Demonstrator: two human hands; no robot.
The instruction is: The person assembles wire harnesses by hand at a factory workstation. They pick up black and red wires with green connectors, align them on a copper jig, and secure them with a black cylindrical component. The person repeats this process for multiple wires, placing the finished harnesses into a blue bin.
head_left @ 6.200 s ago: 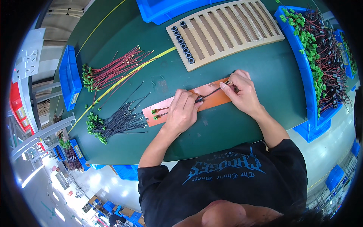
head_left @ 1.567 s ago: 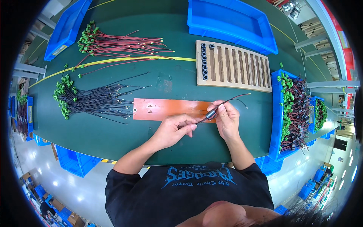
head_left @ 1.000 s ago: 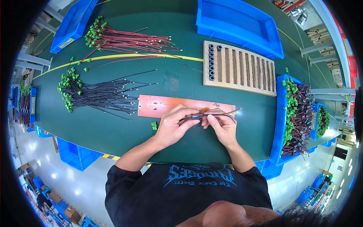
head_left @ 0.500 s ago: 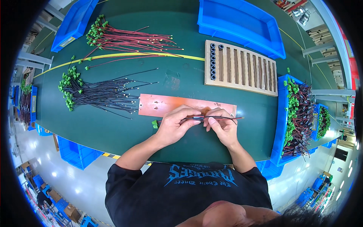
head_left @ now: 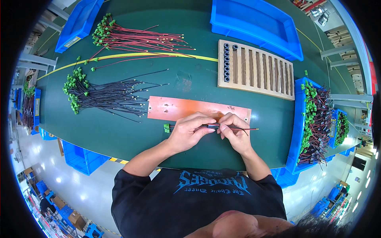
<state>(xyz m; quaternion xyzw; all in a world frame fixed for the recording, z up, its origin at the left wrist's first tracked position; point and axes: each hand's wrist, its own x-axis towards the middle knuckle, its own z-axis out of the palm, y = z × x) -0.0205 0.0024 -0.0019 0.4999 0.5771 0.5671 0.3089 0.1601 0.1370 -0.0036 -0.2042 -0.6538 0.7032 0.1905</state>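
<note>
Close together above the near edge of an orange-red board (head_left: 174,107), both my hands are closed on one pair of red and black wires (head_left: 248,129). My left hand (head_left: 188,131) pinches a small black cylinder (head_left: 213,126) around the wires. Just right of it, my right hand (head_left: 236,133) grips the wires, whose free ends stick out to the right. A green connector (head_left: 167,127) on the other end shows left of my left hand. Part of the cylinder is hidden by my fingers.
Red wires (head_left: 147,39) and black wires (head_left: 115,95) with green connectors lie at the left. A slotted wooden rack (head_left: 254,71) holds several black cylinders. Blue bins stand behind it (head_left: 254,29) and at the right (head_left: 295,131), the latter full of wired pieces.
The whole view has shifted slightly. The green connector shows more fully left of my left hand, and the wire ends at the right have turned a little. Both hands keep their hold.
</note>
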